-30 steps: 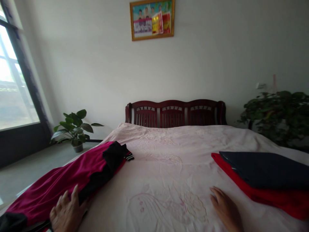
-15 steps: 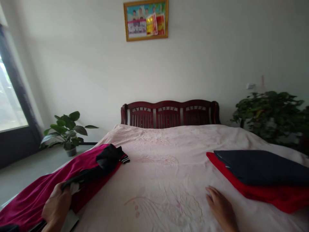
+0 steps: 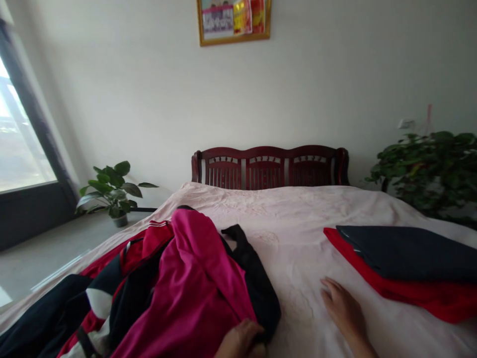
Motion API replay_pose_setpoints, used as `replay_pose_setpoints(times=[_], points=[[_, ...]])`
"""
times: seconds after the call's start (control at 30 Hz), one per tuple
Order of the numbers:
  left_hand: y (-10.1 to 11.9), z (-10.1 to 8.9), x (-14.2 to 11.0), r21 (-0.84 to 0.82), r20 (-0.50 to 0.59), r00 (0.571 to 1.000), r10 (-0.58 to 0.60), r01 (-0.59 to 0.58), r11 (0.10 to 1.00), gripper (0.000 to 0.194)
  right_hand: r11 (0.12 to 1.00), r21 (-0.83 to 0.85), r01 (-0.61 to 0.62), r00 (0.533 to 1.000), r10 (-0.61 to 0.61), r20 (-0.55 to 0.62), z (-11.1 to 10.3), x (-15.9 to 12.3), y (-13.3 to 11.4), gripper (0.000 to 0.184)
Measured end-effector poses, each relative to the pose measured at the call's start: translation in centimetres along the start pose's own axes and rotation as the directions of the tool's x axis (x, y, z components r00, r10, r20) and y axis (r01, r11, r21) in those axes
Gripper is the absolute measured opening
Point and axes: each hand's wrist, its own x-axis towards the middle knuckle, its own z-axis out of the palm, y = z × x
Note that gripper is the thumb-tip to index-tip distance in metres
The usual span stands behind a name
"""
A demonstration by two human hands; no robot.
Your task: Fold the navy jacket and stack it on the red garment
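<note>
My left hand (image 3: 239,340) is at the bottom edge, its fingers curled on the black hem of a magenta and black garment (image 3: 197,293). That garment lies bunched on the pale pink bedspread (image 3: 283,223), over a heap of red, white and dark clothes (image 3: 100,298) at the left. My right hand (image 3: 343,311) rests flat on the bedspread with fingers stretched out, holding nothing. Just right of it lies a folded dark navy cloth (image 3: 406,253) on top of a folded red cloth (image 3: 410,296).
A dark red wooden headboard (image 3: 270,166) stands against the white wall. A small potted plant (image 3: 112,191) sits on the floor at the left near a window (image 3: 18,144). A large leafy plant (image 3: 432,166) is at the right. A framed picture (image 3: 234,21) hangs above.
My left hand has pulled the magenta garment from the bed's left edge toward the middle, where it now lies bunched. The clothes under it have come into view. My right hand stayed put.
</note>
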Motion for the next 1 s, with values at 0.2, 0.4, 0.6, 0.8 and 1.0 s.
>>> replay_pose_setpoints(times=[0.2, 0.4, 0.6, 0.8, 1.0], points=[[2.4, -3.6, -4.6, 0.132, 0.084, 0.994, 0.075, -0.086, 0.988, 0.049, 1.0, 0.014, 0.011, 1.0, -0.011, 0.0, 0.0, 0.1, -0.1, 0.046], [-2.9, -9.7, -9.2, 0.609, -0.442, 0.897, 0.022, 0.283, 0.741, 0.046, 1.0, 0.018, 0.01, 0.999, -0.01, 0.042, -0.7, -0.1, -0.7, 0.049], [-6.8, -14.0, -13.7, 0.457, -0.742, 0.62, -0.256, 0.747, 0.484, 0.067, 0.994, 0.106, -0.019, 0.992, 0.005, 0.127, -1.2, -0.2, -2.1, 0.047], [-6.5, -15.2, -13.2, 0.188, -0.563, 0.64, -0.523, 0.716, 0.673, 0.049, 0.77, 0.619, -0.153, 0.928, -0.103, 0.358, -2.1, -3.0, -10.9, 0.061], [0.3, -12.4, -5.8, -0.366, -0.476, 0.764, -0.436, 0.279, 0.888, 0.056, 0.67, 0.742, 0.007, 0.804, -0.445, 0.394, -4.6, -6.4, -23.2, 0.114]])
